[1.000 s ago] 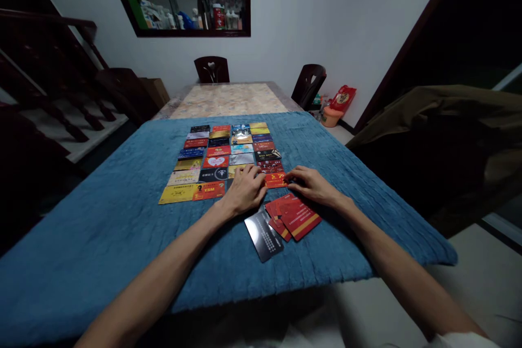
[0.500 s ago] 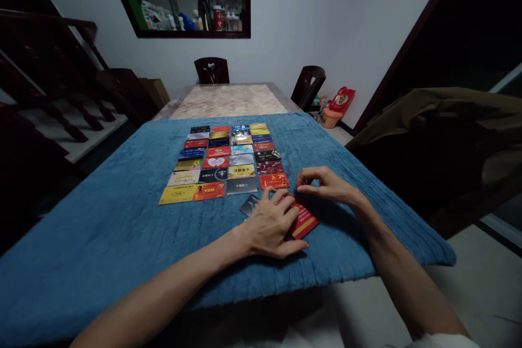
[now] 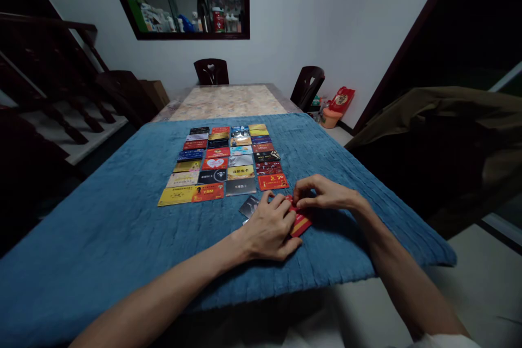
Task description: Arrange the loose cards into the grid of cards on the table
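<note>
A red card (image 3: pixel 302 223) with a yellow-orange stripe lies slanted on the blue cloth near the front of the table. My left hand (image 3: pixel 271 228) is bent over it, fingers on top and thumb at the near side, gripping it. Its palm hides part of the card and whatever lies beneath. From the right, my right hand (image 3: pixel 324 193) pinches at the card's far edge with thumb and forefinger. Just left of my left fingers, a dark card (image 3: pixel 248 206) sticks out, partly covered. Beyond both hands, several colourful cards form four columns, with an orange-red card (image 3: pixel 273 181) nearest.
Blue plush cloth (image 3: pixel 122 217) covers the near part of the table, and a patterned tabletop (image 3: pixel 232 100) shows behind it. Dark chairs (image 3: pixel 211 71) stand at the far end. A brown draped cloth (image 3: pixel 448 114) hangs at the right, close to the table edge.
My right hand has come down and slightly left, bringing its fingertips onto the red card. The card and my left hand have shifted slightly left.
</note>
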Demonstrator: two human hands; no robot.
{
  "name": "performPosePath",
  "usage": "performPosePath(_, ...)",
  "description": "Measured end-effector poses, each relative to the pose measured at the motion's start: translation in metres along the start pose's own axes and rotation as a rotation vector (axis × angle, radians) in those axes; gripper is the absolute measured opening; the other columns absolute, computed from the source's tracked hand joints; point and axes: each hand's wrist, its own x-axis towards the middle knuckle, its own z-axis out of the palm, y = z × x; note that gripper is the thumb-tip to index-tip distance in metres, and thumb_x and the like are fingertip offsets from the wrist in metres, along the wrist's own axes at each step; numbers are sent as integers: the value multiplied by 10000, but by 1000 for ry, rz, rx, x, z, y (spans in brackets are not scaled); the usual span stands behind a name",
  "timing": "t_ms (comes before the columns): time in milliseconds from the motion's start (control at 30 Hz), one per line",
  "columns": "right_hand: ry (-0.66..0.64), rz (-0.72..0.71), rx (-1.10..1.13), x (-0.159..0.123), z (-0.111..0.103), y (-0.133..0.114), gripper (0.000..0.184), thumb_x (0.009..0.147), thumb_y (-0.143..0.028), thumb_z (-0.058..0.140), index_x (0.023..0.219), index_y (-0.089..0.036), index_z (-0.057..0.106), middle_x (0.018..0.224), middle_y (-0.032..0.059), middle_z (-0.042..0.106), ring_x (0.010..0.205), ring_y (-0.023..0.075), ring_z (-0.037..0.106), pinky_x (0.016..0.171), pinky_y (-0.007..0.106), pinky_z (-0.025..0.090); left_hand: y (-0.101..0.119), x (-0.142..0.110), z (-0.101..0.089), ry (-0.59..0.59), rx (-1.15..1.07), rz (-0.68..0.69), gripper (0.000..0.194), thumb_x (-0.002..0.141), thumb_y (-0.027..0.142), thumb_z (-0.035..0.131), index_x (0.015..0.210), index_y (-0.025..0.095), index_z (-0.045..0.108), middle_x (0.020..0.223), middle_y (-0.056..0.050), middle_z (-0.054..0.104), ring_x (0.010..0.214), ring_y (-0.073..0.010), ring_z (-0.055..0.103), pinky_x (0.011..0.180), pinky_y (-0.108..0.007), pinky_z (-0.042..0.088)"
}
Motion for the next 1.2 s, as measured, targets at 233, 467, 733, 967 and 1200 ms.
performPosePath(233,3,-24,-10,0,-1,1,312,829,-449,689,926,-153,710,908,57,723,813,181,632,727,281,483,-7,-2,-1,88,-13,-20,303,887,412,564,950,132,660,972,-130,666,963,-281,566,868,-463,421)
performPosePath(467,34,-92,-61,1,-1,3,380,873,-507,635,948,-144,717,922,68,724,841,198,638,749,302,474,-22,-1,4,344,118,118,296,981,196,438,755,141,621,704,-56,638,661,-173,547,697,-350,418)
performPosePath(733,74,-112,10,-2,-7,0,431,870,-556,618,949,-145,721,929,66,721,858,197,625,789,309,468,-34,-1,4,383,176,110,306,1010,154,407,771,149,598,672,-21,619,629,-151,538,645,-327,386)
performPosePath(967,61,-59,-20,-1,-4,2,293,791,-379,703,987,-161,714,955,50,728,857,194,632,771,291,479,-41,-3,6,408,68,33,325,1028,190,374,828,146,626,705,-40,647,632,-155,554,661,-319,416)
performPosePath(1200,130,-103,-83,4,1,4,170,812,-248,572,885,-160,697,864,29,710,809,177,620,736,274,463,-49,-6,12,398,2,-22,200,970,142,432,967,129,631,771,-66,675,682,-179,600,673,-320,434)
